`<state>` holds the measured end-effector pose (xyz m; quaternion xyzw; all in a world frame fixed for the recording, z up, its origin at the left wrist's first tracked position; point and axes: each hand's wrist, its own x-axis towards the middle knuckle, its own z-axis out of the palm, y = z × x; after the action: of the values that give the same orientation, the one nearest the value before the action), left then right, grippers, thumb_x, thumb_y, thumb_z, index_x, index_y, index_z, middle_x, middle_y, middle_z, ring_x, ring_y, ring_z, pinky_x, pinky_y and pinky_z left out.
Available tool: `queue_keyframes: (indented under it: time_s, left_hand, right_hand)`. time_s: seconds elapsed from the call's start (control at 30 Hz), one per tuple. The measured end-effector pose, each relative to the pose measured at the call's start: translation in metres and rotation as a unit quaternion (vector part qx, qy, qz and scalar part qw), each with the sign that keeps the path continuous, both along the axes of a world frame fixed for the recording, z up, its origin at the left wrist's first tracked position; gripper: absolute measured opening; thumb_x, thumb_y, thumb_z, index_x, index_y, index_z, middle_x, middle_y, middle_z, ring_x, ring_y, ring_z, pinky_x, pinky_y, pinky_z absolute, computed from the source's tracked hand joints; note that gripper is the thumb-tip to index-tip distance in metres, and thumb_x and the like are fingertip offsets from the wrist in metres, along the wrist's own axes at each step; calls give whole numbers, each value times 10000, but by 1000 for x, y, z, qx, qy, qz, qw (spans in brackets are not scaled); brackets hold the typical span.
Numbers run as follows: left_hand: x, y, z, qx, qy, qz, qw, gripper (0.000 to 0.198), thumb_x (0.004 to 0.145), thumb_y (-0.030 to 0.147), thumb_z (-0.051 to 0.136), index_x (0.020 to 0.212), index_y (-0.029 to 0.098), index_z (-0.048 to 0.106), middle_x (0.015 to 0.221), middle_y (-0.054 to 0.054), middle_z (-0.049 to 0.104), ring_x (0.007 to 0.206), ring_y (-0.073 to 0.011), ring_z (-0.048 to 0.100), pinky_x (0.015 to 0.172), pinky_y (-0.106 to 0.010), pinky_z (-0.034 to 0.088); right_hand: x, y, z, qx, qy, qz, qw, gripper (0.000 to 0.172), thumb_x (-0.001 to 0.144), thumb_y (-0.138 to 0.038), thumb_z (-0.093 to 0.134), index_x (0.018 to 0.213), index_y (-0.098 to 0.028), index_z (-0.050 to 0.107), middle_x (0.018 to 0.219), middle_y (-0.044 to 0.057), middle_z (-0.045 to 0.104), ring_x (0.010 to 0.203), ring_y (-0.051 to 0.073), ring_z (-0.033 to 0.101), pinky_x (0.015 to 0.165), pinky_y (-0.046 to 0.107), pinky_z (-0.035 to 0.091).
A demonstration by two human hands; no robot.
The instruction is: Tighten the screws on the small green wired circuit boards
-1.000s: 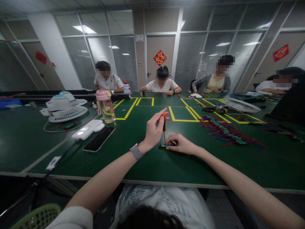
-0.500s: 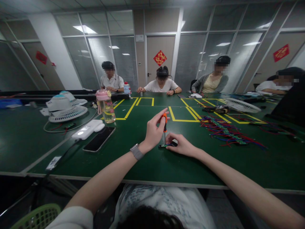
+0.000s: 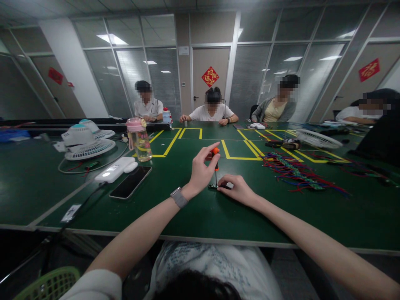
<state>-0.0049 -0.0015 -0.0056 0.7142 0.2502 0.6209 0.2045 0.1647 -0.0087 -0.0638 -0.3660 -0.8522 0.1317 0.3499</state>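
I have only one view, from the camera worn on the head at the near edge of the green table [image 3: 218, 218], facing forward and slightly down across it to the far edge, with the left hand [image 3: 200, 171] and right hand [image 3: 239, 189] quite near.

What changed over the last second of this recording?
The left hand kept hold of the orange screwdriver, its fingers shifting round the handle, which now sits slightly higher. The right hand edged away from the person, covering more of the small part under the tip. A far co-worker shifted toward the picture's right. Bottle, phone, fans and wires stayed put.
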Motion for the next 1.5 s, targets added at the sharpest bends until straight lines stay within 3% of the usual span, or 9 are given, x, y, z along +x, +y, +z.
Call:
queue_keyframes:
  time_s: [0.17, 0.7, 0.87, 0.93, 1.0, 1.1, 1.2, 1.3, 1.5]
  left_hand:
    - [-2, -2, 4, 42, 12, 65, 997, 230, 848, 234, 640, 1078, 233, 656, 924, -21, 560, 850, -127, 563, 717, -217, 500]
    - [-8, 17, -1, -20, -38, 137, 990, 228, 849, 253, 632, 1072, 212, 654, 939, -34, 563, 795, -124, 575, 639, -203, 503]
    - [-17, 19, 4, 33, -53, 166, 984, 328, 953, 264, 440, 1265, 222, 532, 995, -48, 555, 763, -106, 577, 676, -222, 508]
    - [-19, 15, 6, 101, 17, 168, 980, 369, 966, 227, 366, 1314, 212, 491, 1011, -62, 560, 824, -125, 580, 739, -250, 504]
    - [-21, 11, 7, 141, 143, 158, 967, 355, 947, 204, 376, 1261, 198, 543, 963, -57, 596, 840, -142, 578, 784, -272, 485]
    - [-20, 9, 5, 73, 343, 99, 931, 240, 902, 301, 488, 1046, 207, 656, 881, -26, 651, 771, -144, 595, 740, -261, 470]
    - [-21, 12, 0, -28, 465, 55, 883, 294, 793, 461, 614, 936, 213, 684, 886, -26, 664, 799, -179, 617, 701, -264, 468]
    - [-23, 19, -6, -81, 519, 20, 851, 320, 719, 458, 665, 932, 220, 692, 997, -45, 662, 906, -212, 621, 742, -268, 473]
    - [-24, 27, -17, -142, 523, -34, 840, 241, 723, 317, 632, 927, 219, 714, 962, -41, 702, 855, -191, 647, 748, -254, 481]
  right_hand:
    - [3, 2, -3, 16, -4, -7, 1000, 36, 795, -178, 677, 819, -182, 704, 779, 44, 701, 717, 174, 655, 687, 276, 515]
    - [6, 6, -6, 72, -13, 40, 997, 148, 882, -215, 595, 864, -202, 742, 854, 72, 744, 798, 192, 680, 743, 302, 546]
    - [6, 7, -4, 55, -21, 25, 998, 114, 840, -163, 628, 839, -199, 736, 840, 61, 741, 788, 190, 683, 741, 294, 539]
    - [7, 7, -3, 35, -20, 5, 999, 100, 817, -144, 645, 823, -192, 732, 820, 54, 735, 771, 186, 683, 732, 287, 535]
    - [8, 8, -2, 14, -12, -15, 1000, 79, 796, -147, 667, 834, -183, 725, 800, 46, 729, 738, 181, 680, 706, 278, 531]
    - [10, 10, -1, -1, -9, -20, 1000, 108, 791, -171, 677, 889, -185, 720, 812, 40, 728, 728, 180, 679, 696, 275, 528]
    - [11, 12, 0, 24, -29, 6, 999, 96, 816, -183, 648, 855, -189, 735, 830, 54, 728, 775, 197, 682, 732, 294, 524]
    - [11, 13, 0, 30, -26, 34, 999, 134, 836, -181, 616, 840, -194, 749, 863, 66, 733, 813, 200, 684, 764, 302, 526]
    - [6, 12, -3, -6, 25, 6, 1000, 109, 803, -174, 635, 777, -182, 741, 811, 59, 735, 744, 188, 680, 721, 300, 533]
